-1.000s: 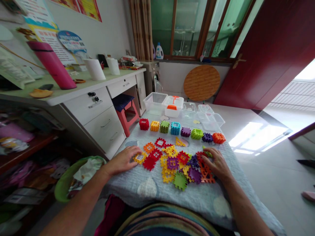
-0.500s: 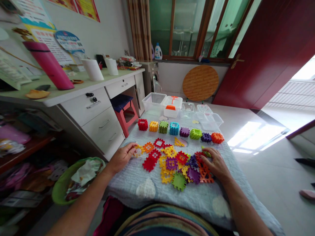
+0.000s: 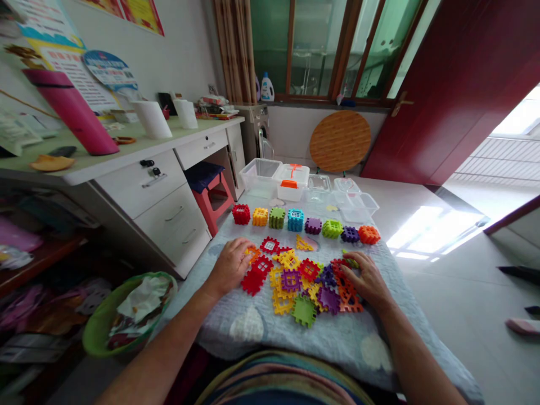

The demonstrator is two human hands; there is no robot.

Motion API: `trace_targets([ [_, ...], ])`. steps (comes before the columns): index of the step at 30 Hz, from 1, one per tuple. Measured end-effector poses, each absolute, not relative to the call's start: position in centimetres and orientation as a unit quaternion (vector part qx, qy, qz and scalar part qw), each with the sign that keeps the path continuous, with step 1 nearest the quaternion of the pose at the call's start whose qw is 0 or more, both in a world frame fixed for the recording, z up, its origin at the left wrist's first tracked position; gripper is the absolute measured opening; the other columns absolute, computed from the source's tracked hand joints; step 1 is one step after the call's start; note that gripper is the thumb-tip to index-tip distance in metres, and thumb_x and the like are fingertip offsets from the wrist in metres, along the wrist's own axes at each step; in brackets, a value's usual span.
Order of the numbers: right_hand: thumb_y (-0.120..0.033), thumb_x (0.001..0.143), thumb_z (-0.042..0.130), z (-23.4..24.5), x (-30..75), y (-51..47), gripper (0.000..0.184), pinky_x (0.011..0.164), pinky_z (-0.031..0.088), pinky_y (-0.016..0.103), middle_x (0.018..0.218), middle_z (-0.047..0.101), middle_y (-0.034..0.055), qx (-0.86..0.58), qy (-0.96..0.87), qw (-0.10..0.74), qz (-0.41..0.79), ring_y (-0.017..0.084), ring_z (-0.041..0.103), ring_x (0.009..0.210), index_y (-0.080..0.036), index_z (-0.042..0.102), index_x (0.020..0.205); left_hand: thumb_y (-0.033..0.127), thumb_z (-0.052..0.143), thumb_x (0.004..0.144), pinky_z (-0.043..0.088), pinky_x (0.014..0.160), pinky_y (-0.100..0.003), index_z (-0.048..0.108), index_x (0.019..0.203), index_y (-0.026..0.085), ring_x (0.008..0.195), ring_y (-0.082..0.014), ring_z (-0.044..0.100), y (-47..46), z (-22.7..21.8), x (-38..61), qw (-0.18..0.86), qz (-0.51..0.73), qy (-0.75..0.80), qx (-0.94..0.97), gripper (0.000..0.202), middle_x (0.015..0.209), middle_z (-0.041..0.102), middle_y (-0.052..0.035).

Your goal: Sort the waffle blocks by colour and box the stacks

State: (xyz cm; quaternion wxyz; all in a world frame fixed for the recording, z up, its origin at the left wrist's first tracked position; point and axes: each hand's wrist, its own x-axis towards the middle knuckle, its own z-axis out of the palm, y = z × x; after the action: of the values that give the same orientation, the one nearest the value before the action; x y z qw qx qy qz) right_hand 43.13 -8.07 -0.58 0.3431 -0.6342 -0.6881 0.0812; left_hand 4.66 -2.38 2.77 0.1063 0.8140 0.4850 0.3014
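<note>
My left hand [image 3: 230, 265] is over the left end of the pile, its fingers curled on an orange window building tile [image 3: 253, 254]; the tile's left part is hidden beneath them. Just right of it are a red window tile [image 3: 263, 265] and a plain red tile [image 3: 252, 282]. My right hand [image 3: 366, 277] rests with fingers apart on the pile's right side. Under and beside its fingertips are orange tiles [image 3: 349, 296] and a partly covered green piece [image 3: 351, 260]. Between the hands lie yellow tiles [image 3: 282, 302], a purple window tile [image 3: 291, 280] and a green tile [image 3: 304, 311].
Behind the pile stands a row of coloured cubes, from a red cube [image 3: 241, 214] to an orange cube [image 3: 369, 234]. Clear plastic boxes [image 3: 260, 171] and a white box with an orange clasp [image 3: 291, 190] stand at the table's far end. A desk [image 3: 160, 197] is on the left.
My left hand has moved right, from a yellow piece onto the orange tile; the yellow piece is now out of sight. My right hand stays on the pile. The view has shifted slightly.
</note>
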Motion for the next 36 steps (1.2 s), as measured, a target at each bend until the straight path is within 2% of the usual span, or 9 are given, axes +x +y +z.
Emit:
trace_targets([
  [6, -0.045, 0.083, 0.057, -0.6, 43.3, -8.1, 0.033, 0.094, 0.044, 0.042, 0.107, 0.067, 0.0094, -0.632, -0.692, 0.340, 0.082, 0.027, 0.059, 0.103, -0.020, 0.067, 0.102, 0.015, 0.052, 0.085, 0.045, 0.095, -0.039, 0.065, 0.103, 0.018, 0.103, -0.0232, 0.057, -3.6, 3.7, 9.5, 0.159, 0.262, 0.404, 0.862, 0.023, 0.107, 0.066, -0.0070],
  [11, -0.045, 0.083, 0.056, -0.5, 43.3, -8.2, 0.032, 0.093, 0.045, 0.041, 0.106, 0.066, 0.0092, -0.634, -0.687, 0.344, 0.086, 0.027, 0.059, 0.103, -0.020, 0.067, 0.100, 0.014, 0.051, 0.084, 0.044, 0.097, -0.039, 0.065, 0.104, 0.018, 0.106, -0.0234, 0.056, -2.9, 3.6, 11.3, 0.140, 0.281, 0.387, 0.867, 0.024, 0.109, 0.065, -0.0079],
  [18, -0.033, 0.081, 0.053, -0.8, 43.6, -8.0, 0.025, 0.091, 0.044, 0.042, 0.101, 0.067, 0.0081, -0.640, -0.679, 0.353, 0.073, 0.026, 0.058, 0.098, -0.020, 0.066, 0.097, 0.025, 0.048, 0.081, 0.045, 0.097, -0.043, 0.065, 0.098, 0.016, 0.103, -0.0265, 0.059, 2.2, 2.4, 5.0, 0.099, 0.341, 0.505, 0.787, 0.025, 0.106, 0.067, -0.0104],
  [23, -0.023, 0.079, 0.045, -0.9, 44.0, -7.9, 0.027, 0.092, 0.043, 0.041, 0.102, 0.067, 0.0069, -0.650, -0.664, 0.363, 0.070, 0.025, 0.057, 0.099, -0.022, 0.065, 0.097, 0.037, 0.047, 0.079, 0.051, 0.087, -0.035, 0.066, 0.096, 0.016, 0.091, -0.0231, 0.064, 3.5, -0.3, 2.1, 0.170, 0.342, 0.579, 0.720, 0.033, 0.098, 0.069, -0.0088],
  [27, -0.029, 0.079, 0.050, -0.6, 44.2, -8.2, 0.027, 0.095, 0.042, 0.043, 0.106, 0.066, 0.0081, -0.665, -0.646, 0.368, 0.071, 0.027, 0.056, 0.104, -0.022, 0.065, 0.100, 0.042, 0.048, 0.077, 0.052, 0.080, -0.032, 0.067, 0.095, 0.018, 0.081, -0.0216, 0.066, 3.2, -1.1, 2.5, 0.202, 0.334, 0.599, 0.699, 0.036, 0.092, 0.072, -0.0061],
  [33, -0.036, 0.078, 0.057, 0.3, 43.7, -8.9, 0.042, 0.106, 0.034, 0.047, 0.130, 0.058, 0.0077, -0.629, -0.701, 0.323, 0.095, 0.028, 0.047, 0.123, -0.024, 0.062, 0.118, 0.043, 0.048, 0.075, 0.051, 0.081, -0.031, 0.067, 0.093, 0.019, 0.083, -0.0221, 0.067, 3.0, -0.8, 2.8, 0.203, 0.319, 0.602, 0.703, 0.035, 0.093, 0.073, -0.0063],
  [36, -0.034, 0.076, 0.059, 0.2, 43.2, -9.1, 0.052, 0.107, 0.031, 0.050, 0.131, 0.058, 0.0092, -0.624, -0.721, 0.284, 0.100, 0.030, 0.044, 0.126, -0.023, 0.057, 0.127, 0.043, 0.048, 0.074, 0.051, 0.081, -0.031, 0.067, 0.093, 0.020, 0.084, -0.0220, 0.067, 3.0, -0.8, 2.7, 0.208, 0.316, 0.605, 0.701, 0.035, 0.093, 0.073, -0.0062],
])
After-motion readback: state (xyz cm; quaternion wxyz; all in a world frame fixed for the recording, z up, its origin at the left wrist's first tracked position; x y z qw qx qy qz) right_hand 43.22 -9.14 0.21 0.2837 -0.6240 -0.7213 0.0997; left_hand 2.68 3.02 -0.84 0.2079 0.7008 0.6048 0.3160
